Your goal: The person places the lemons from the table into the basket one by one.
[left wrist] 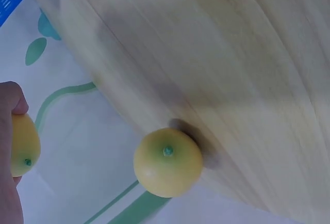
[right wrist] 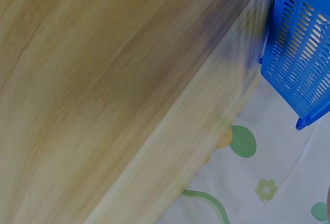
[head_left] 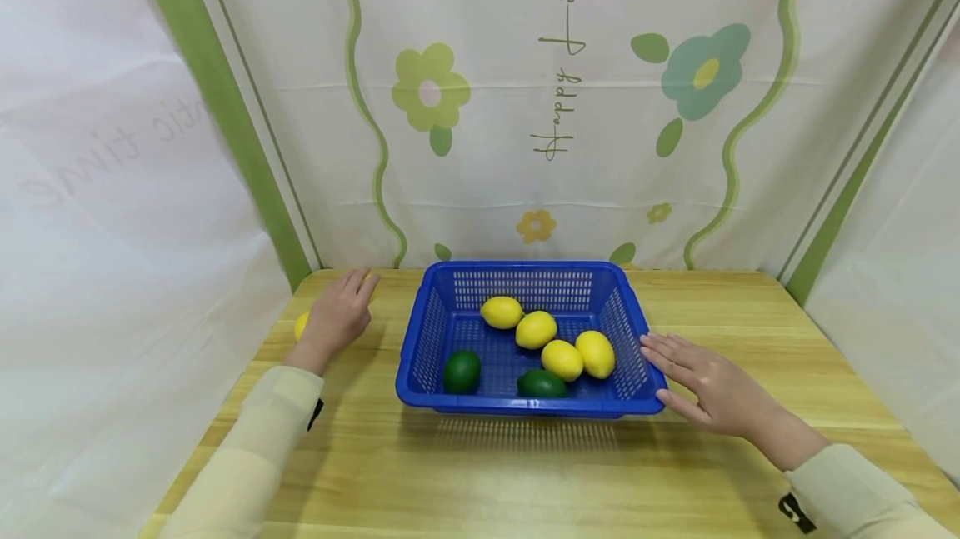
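Note:
My left hand is over the left side of the table, left of the blue basket, gripping a lemon; the hand mostly hides that lemon in the head view. Another lemon lies on the tabletop beside this hand, partly covered by the wrist in the head view. With fingers extended, my right hand touches the right rim of the blue plastic basket. Inside the basket are several lemons, mostly toward its right and back, plus two dark green oval fruits near the front.
The basket stands mid-table on a wood-grain tabletop. Behind it hangs a white curtain with printed flowers and green wavy lines. More white cloth closes in the left and right sides.

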`<state>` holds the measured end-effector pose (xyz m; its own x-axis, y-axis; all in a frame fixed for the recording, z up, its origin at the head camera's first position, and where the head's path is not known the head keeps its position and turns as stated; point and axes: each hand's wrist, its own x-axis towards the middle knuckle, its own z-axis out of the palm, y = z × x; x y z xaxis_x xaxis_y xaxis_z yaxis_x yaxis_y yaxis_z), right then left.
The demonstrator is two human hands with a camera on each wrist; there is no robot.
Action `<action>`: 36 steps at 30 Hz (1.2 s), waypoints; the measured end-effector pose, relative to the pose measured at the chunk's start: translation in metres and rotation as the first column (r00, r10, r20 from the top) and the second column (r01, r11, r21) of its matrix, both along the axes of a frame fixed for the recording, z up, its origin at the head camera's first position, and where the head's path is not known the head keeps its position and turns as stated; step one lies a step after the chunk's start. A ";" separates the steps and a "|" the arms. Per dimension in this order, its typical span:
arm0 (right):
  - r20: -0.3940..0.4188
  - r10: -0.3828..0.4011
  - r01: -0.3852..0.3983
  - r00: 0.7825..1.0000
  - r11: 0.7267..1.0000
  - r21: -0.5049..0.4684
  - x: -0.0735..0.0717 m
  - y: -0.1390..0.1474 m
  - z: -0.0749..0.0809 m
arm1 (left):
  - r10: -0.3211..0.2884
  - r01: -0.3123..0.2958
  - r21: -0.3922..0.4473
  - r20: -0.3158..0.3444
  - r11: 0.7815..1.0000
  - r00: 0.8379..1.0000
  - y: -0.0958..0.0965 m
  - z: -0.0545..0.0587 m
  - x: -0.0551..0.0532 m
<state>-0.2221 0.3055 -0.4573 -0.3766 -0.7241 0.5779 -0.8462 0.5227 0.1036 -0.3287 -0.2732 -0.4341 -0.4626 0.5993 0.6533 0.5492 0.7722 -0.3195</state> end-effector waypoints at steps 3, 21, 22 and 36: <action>-0.005 0.003 -0.003 1.000 1.000 -0.003 0.000 0.000 0.000 | -0.024 0.024 -0.002 -0.033 1.000 0.999 0.000 0.003 0.001; -0.004 0.008 -0.008 1.000 1.000 -0.003 -0.001 0.000 0.000 | -0.072 0.069 -0.038 -0.097 0.997 0.993 0.000 0.012 0.007; -0.004 0.007 -0.007 1.000 1.000 -0.002 0.000 0.000 0.000 | -0.067 0.063 -0.042 -0.089 0.997 0.994 0.000 0.013 0.007; -0.055 0.038 -0.040 0.998 0.998 -0.044 -0.002 -0.003 -0.001 | -0.062 0.057 -0.068 -0.075 0.996 0.995 0.011 0.024 0.016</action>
